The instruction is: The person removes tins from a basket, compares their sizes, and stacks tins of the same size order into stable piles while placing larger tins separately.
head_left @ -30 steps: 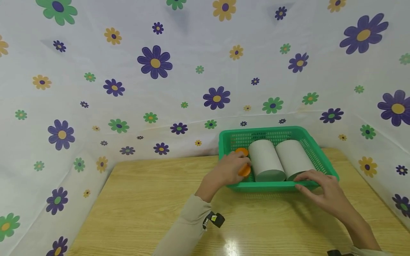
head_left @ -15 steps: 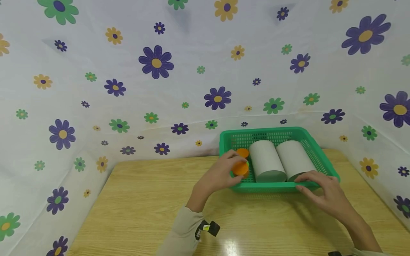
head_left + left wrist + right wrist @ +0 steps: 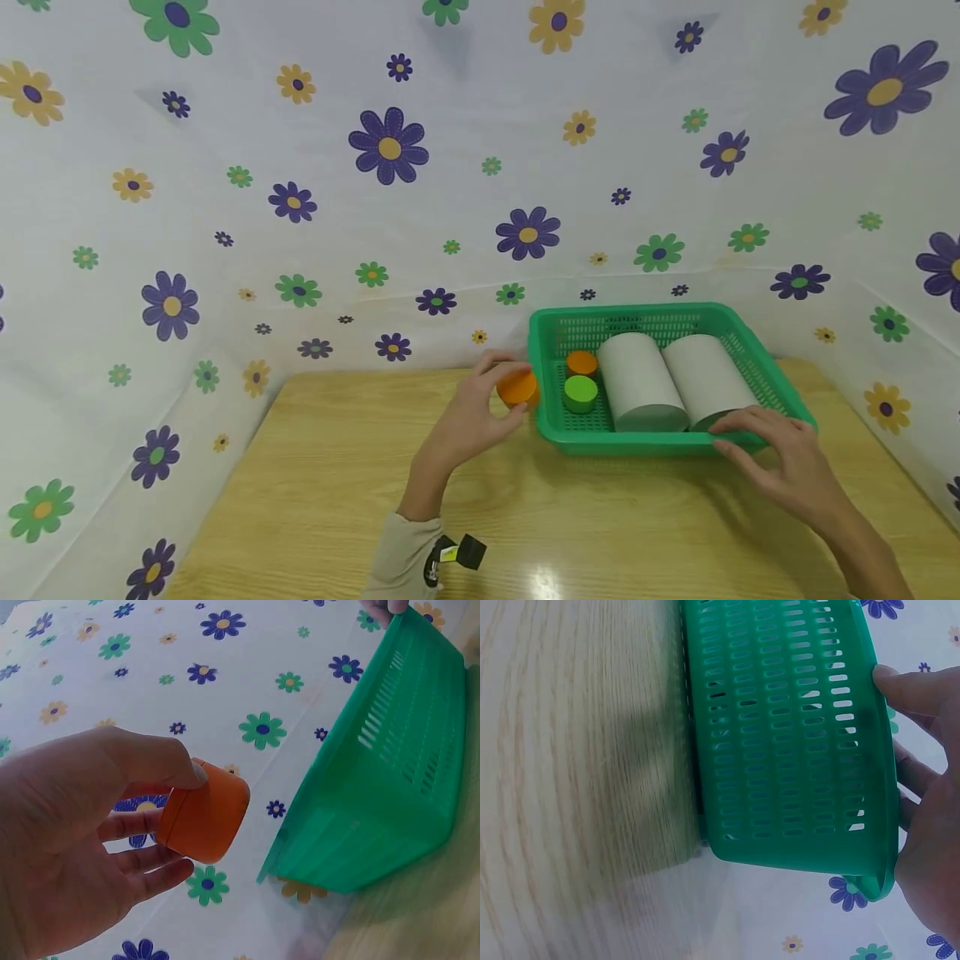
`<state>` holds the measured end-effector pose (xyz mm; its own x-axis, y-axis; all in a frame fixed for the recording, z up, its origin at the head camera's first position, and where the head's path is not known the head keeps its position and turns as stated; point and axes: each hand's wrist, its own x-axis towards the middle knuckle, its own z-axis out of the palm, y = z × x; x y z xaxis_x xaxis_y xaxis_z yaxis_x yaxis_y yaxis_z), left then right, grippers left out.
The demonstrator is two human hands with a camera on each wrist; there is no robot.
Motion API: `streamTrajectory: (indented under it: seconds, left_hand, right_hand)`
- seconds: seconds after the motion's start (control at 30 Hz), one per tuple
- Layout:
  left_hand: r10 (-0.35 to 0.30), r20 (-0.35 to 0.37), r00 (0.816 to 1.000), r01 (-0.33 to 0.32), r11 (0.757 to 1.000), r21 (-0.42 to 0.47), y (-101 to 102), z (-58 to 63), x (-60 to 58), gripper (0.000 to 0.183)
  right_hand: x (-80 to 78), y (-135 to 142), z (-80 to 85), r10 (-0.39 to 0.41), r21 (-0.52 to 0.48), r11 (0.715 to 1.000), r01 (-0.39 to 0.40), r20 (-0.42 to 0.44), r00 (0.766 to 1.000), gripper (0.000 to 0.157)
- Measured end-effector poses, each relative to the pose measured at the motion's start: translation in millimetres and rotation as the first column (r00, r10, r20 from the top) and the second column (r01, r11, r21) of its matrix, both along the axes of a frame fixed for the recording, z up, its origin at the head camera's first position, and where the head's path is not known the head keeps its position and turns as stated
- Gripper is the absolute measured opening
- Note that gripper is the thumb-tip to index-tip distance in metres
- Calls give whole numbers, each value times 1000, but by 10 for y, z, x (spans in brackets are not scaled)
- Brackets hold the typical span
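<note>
In the head view, my left hand [image 3: 457, 421] holds a small orange cylinder [image 3: 517, 388] just outside the left side of a green plastic basket [image 3: 637, 444]. The left wrist view shows the thumb and fingers gripping this orange cylinder [image 3: 206, 817], with a thin seam round it. My right hand [image 3: 795, 467] pinches the basket's front rim near its right corner, thumb outside and fingers over the edge. Inside the basket, at the left, stand a green cylinder [image 3: 581, 394] and a second orange cylinder [image 3: 582, 364].
Two large white cylinders [image 3: 643, 382] lie side by side filling the basket's middle and right. The basket stands on a wood-grain table [image 3: 337, 467] near its back edge. Behind and beside the table hangs a white cloth [image 3: 315, 142] printed with flowers.
My left hand has lifted the orange cylinder out of the basket and moved left past its rim, uncovering the green cylinder. The right hand stays on the rim. The head view has shifted slightly left.
</note>
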<state>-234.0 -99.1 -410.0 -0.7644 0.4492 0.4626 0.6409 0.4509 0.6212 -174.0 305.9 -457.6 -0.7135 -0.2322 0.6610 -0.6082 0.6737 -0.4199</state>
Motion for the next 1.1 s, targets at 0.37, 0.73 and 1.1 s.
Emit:
streamTrajectory:
  seconds: [0.37,0.73,1.1]
  left_hand:
    - [117,17,993,-118,991,62,-290,-214,8,45]
    - [194,13,981,-194,974,116,-423,-396,-44,45]
    - [249,-15,968,-241,948,209,-463,-569,-129,47]
  right_hand:
    - [17,25,-22,-36,0,999,36,12,999,39]
    - [7,1,-21,-21,-7,1000,21,0,1000,44]
    - [16,15,-23,-38,-15,999,39,18,999,46]
